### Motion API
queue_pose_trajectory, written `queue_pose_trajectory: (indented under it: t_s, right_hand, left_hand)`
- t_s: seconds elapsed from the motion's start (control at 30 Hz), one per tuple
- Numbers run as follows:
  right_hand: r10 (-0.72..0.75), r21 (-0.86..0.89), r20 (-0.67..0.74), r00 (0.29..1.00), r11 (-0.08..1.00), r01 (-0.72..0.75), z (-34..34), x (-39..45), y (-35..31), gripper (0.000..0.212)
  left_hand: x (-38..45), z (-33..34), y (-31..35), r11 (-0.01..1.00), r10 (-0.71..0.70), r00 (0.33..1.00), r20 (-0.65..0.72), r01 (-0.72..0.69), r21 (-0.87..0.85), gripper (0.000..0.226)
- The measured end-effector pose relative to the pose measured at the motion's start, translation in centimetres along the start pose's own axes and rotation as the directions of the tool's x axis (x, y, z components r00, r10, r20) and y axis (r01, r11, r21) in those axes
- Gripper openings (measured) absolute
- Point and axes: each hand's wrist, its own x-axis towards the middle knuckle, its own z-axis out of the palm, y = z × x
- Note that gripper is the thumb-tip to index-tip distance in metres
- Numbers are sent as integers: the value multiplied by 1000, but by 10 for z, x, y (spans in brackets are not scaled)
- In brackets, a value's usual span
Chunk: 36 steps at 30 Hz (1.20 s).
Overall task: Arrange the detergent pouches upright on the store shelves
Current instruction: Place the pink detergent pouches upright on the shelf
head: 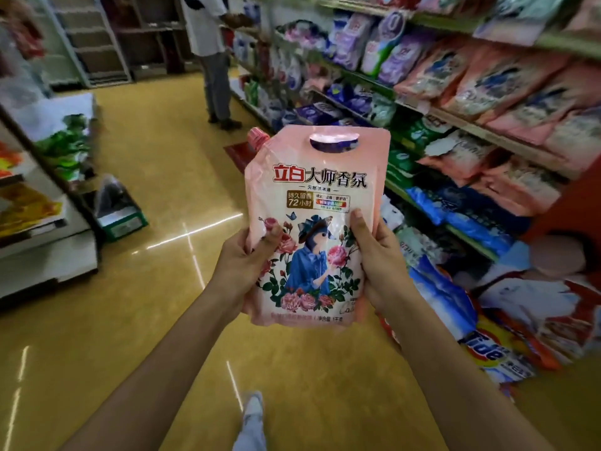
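I hold a pink detergent pouch (312, 222) upright in front of me, over the aisle floor. It has a cut-out handle at the top, a red cap at its upper left corner and a flower picture on the front. My left hand (242, 262) grips its lower left edge, thumb on the front. My right hand (377, 255) grips its lower right edge the same way. Matching pink pouches (507, 89) lie slanted on the store shelves (487, 131) to my right.
Blue pouches (468, 219) and orange Tide bags (494, 349) fill the lower shelves at right. Another person (213, 60) stands farther down the aisle. A second shelf unit (42, 203) lines the left side, with a green box (122, 216) on the yellow floor beside it.
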Motion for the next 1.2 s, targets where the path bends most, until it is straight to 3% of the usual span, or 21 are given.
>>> queue_pose_trajectory:
  t_s: [0.2,0.43,0.63,0.83,1.0,1.2]
  right_hand:
    - [-89,-12,-209,974,996,89,37,113,-10,35]
    - [-159,-46,-348,924,987,153,68,237,-30,35]
    - [-178,-69,-352,919,984,165,83,373,-36,27]
    - [-197,-92,-324,925,980,177,110,539,-63,42]
    - [-228,-79,-286,931,974,214,137,658,-93,30]
    - [-249,-107,-310,917,968,226,159,791,-101,39]
  left_hand:
    - [156,-6,28,999,-32,977,209,27,26,37]
    - [305,-1,60,1000,-23,924,382,24,3,38]
    - [445,6,70,999,-16,913,407,27,-21,52]
    - [603,18,107,1000,-2,921,389,6,-10,50]
    - [719,25,146,999,29,927,374,-39,20,43]
    - [860,27,155,1000,23,914,405,-29,9,48]
